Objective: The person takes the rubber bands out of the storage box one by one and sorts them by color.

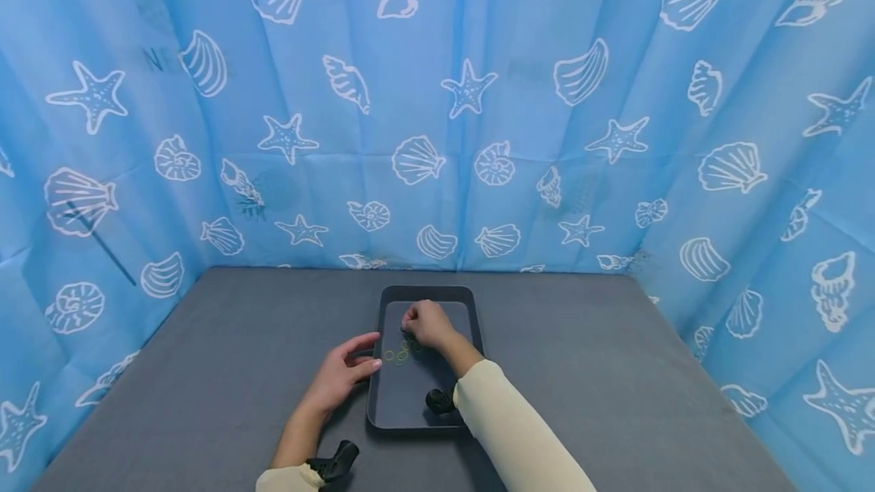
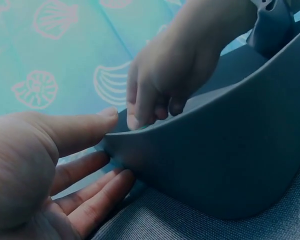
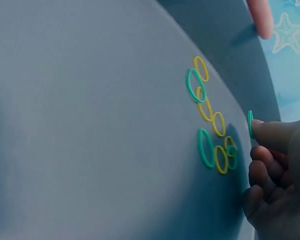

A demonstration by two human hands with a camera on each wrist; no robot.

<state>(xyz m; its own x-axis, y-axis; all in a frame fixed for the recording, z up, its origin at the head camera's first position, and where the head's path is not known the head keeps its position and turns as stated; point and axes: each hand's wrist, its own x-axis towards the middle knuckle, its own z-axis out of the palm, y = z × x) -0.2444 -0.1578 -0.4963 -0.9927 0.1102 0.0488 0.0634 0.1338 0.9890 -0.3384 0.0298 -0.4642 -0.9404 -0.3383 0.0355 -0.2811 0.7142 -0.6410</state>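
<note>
Head view: on the blue curtain (image 1: 424, 67), printed with white shells and starfish, faint dark lettering (image 1: 153, 59) shows at left, perhaps an N, the rest too pale to read; one grey tray (image 1: 399, 408) lies on the grey tabletop (image 1: 588, 370); several thin bands (image 1: 400, 356) lie on its floor, too small here to count surely; the right hand (image 1: 429, 323) reaches inside the tray, its forearm and cream sleeve (image 1: 516, 431) crossing the right rim and covering part of the floor; the left hand (image 1: 338, 378) is at the left rim; two black wrist mounts (image 1: 335, 462) show, one at each wrist.

Left wrist view: the left hand's fingers are spread, the thumb at the rim and other fingertips at the outer wall; that wall stands in the way of the bands on the floor; the right hand points down behind it.

Right wrist view: eight bands lie on the tray floor, five yellow bands (image 3: 215, 127) and three green bands (image 3: 200, 147), some overlapping; the right hand's fingers pinch one more, a held green band (image 3: 250, 125), near the tray wall.
</note>
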